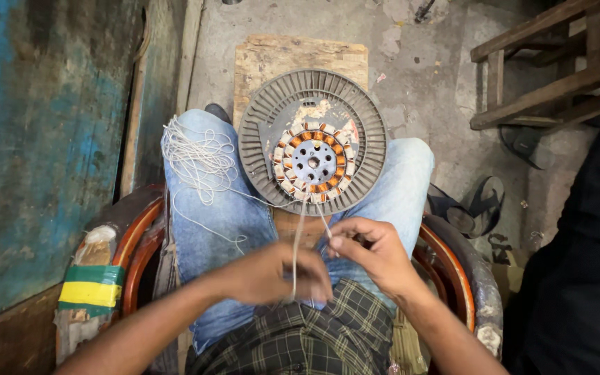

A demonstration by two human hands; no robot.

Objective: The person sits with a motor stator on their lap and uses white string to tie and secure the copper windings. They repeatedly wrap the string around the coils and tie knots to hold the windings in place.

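Left hand [272, 274] and right hand [369, 250] each pinch white string [298, 239] running from a motor stator [312, 161] resting on the person's knees.

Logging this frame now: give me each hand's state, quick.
Left hand: fingers closed on the white string.
Right hand: fingers pinched shut on the same white string.

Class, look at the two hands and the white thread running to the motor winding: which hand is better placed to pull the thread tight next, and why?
Probably the right hand: its fingertips pinch the white thread close to the winding. The left hand holds the thread lower, nearer the body.
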